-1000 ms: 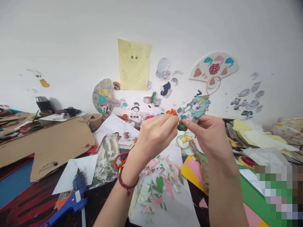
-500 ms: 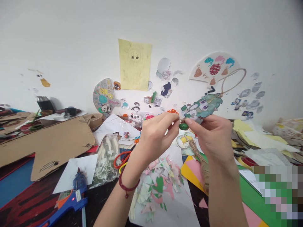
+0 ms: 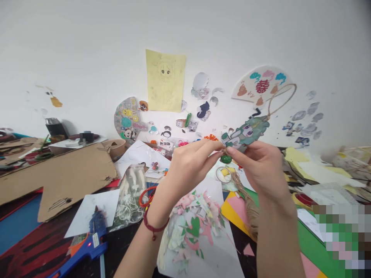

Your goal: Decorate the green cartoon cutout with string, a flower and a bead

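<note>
My right hand pinches the lower edge of a painted paper cutout of a green-haired cartoon figure. A loop of twine rises from the cutout's top right end. Just below the right thumb hangs a round, shiny green bell or bead. My left hand meets the right one there, its thumb and forefinger pressed together on a short brownish bit of twine above the bell. The fingertips hide most of that twine. A dark red cord bracelet circles the left wrist.
A blue glue gun rests at the lower left, beside cardboard. Below my hands, a white sheet bears pink and green paper scraps. A twine bundle lies right of it. Drawings and a paper fan are on the wall.
My left hand has moved slightly right and down, its fingertips now against the right thumb at the bell. The cutout and right hand have shifted a little left; the bell sits slightly lower.
</note>
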Available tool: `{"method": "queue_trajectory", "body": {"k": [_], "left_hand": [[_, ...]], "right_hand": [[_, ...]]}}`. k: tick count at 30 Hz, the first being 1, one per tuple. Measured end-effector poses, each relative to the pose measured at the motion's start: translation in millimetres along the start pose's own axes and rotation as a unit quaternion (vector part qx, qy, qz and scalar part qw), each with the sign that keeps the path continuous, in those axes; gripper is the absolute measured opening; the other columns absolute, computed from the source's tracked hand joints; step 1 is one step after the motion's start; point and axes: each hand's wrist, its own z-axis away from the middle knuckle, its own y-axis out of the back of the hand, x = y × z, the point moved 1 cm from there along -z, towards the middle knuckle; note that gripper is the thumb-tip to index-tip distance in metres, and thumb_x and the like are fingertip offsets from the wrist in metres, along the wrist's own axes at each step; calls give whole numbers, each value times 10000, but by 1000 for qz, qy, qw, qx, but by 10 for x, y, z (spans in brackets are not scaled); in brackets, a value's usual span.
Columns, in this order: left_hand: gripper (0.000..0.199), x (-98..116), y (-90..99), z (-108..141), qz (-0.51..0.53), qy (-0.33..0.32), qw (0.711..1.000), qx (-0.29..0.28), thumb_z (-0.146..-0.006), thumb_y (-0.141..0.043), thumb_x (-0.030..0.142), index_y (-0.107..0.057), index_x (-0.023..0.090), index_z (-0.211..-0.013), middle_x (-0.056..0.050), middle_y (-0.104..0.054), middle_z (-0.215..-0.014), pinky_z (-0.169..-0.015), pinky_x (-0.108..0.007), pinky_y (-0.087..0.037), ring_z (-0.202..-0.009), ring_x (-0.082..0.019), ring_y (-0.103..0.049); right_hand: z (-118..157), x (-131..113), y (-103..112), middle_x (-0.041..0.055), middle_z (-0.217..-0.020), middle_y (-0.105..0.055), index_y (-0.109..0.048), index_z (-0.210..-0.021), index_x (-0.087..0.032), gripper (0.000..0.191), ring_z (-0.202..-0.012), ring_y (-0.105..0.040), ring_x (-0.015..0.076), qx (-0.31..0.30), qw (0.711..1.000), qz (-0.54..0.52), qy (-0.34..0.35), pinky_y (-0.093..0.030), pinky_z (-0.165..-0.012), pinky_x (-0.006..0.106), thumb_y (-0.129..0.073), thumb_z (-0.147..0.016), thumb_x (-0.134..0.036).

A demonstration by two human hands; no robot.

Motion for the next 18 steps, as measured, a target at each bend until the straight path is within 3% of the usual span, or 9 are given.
{"method": "queue_trajectory", "body": {"k": [5, 10, 18], "left_hand": [[115, 3, -12, 3, -22, -29, 999, 15, -962, -528, 152, -631, 162, -912, -8, -696, -764, -626, -213, -476, -672, -91, -612], [148, 32, -30, -5, -27, -7, 999, 40, -948, -515, 136, -608, 167, -837, 22, -594, -658, -557, -206, -416, -577, -77, -515], [141, 79, -3, -20, 20, 10, 997, 73, -929, -523, 97, -583, 164, -820, 34, -579, -663, -563, -179, -418, -568, -60, -488]], "right_hand": [[4, -9, -5, 6, -674, -696, -763, -787, -225, 68, -670, -647, 169, -6, 1000, 8, 10, -556, -635, 307, -786, -770, -287], [6, -1, -46, 11, -831, -749, -776, -835, -241, 71, -792, -684, 185, 3, 999, -13, 31, -584, -735, 324, -783, -765, -241], [12, 43, -114, -4, -826, -751, -772, -808, -259, 66, -802, -680, 193, 46, 995, -2, 89, -564, -802, 356, -775, -765, -210]]}}
